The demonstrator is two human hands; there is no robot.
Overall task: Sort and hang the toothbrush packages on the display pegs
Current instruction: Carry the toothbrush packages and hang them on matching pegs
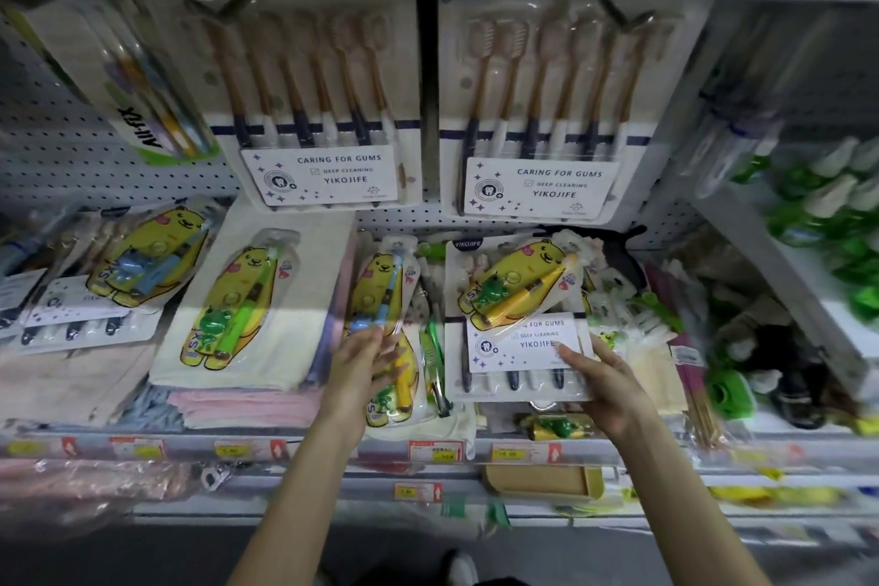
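My left hand (364, 359) pinches the lower end of a yellow bear kids' toothbrush pack with a blue brush (380, 288), lifted above another bear pack (397, 388) on the shelf. My right hand (606, 378) grips the lower right corner of a white YIKOJIFE multi-brush card (523, 350). A bear pack with a yellow brush (516, 283) lies on top of that card. Two YIKOJIFE cards hang on pegs above, one at centre (318, 109) and one to its right (547, 119). An ALL-FIX pack (142, 81) hangs at the upper left.
More bear packs lie on folded towels at left (147, 252) and centre left (238, 300). A white perforated back panel (71, 152) carries the pegs. Green bottles (827, 214) fill the right shelf. Price tags (435, 451) line the shelf's front edge.
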